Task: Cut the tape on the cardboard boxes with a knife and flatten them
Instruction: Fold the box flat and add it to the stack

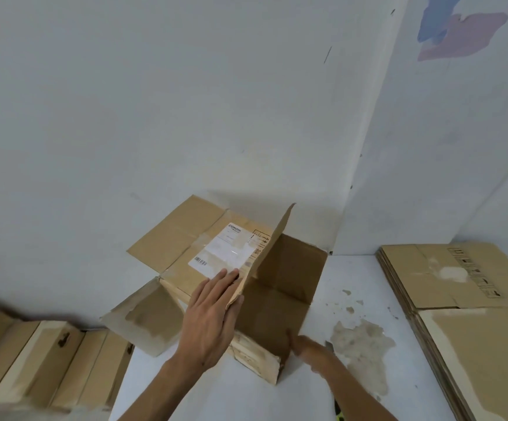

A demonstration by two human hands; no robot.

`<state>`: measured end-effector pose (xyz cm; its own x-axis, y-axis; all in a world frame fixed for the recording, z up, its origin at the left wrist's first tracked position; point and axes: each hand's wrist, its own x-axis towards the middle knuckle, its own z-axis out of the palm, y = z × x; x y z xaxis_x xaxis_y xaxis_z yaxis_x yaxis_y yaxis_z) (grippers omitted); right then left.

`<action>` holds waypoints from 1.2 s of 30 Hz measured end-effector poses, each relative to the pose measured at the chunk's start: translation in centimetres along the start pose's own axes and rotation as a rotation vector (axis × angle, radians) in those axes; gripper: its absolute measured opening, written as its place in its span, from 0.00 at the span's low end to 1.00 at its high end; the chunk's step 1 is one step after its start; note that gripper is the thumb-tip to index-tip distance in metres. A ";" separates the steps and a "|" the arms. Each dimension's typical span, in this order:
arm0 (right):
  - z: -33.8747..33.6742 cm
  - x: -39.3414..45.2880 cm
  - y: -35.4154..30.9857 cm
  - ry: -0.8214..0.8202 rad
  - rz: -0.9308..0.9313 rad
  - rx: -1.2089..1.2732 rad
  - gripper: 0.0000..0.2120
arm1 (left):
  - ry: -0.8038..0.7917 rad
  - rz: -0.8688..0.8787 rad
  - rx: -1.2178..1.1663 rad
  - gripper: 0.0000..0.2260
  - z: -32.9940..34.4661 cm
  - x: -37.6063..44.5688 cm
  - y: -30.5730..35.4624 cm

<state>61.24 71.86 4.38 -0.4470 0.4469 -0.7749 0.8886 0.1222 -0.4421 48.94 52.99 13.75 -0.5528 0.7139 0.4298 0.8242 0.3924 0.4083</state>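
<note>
I see the cardboard box (pixel 231 287) on the white floor (pixel 322 396), against the wall (pixel 186 101) near the corner, partly opened out. One panel lies spread against the wall with a white shipping label (pixel 220 250) facing up. An inner flap (pixel 264 253) stands upright beside the label.

My left hand (pixel 213 317) lies flat on the box with fingers straight, its fingertips at the foot of the upright flap. My right hand (pixel 308 350) is at the near lower corner of the box, blurred; I cannot tell whether it grips anything. The two hands are apart.

A stack of flattened boxes (pixel 465 299) lies on the floor at right. A row of further boxes (pixel 43 360) sits at lower left.
</note>
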 end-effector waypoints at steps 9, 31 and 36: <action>-9.5 -10.6 -8.4 0.773 -0.840 0.703 0.17 | -0.092 0.074 0.098 0.26 1.5 1.1 0.1; -12.4 -5.2 -21.8 0.532 -0.389 -0.413 0.38 | -0.118 0.149 0.131 0.49 1.7 1.1 1.2; -14.6 -9.3 -23.2 0.748 -0.581 -0.447 0.32 | -0.072 0.207 0.131 0.59 2.7 2.6 1.2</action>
<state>46.26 77.85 28.43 -0.7752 0.6298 0.0478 0.5825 0.7422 -0.3314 48.78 56.89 13.23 -0.3643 0.8247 0.4326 0.9304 0.3020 0.2077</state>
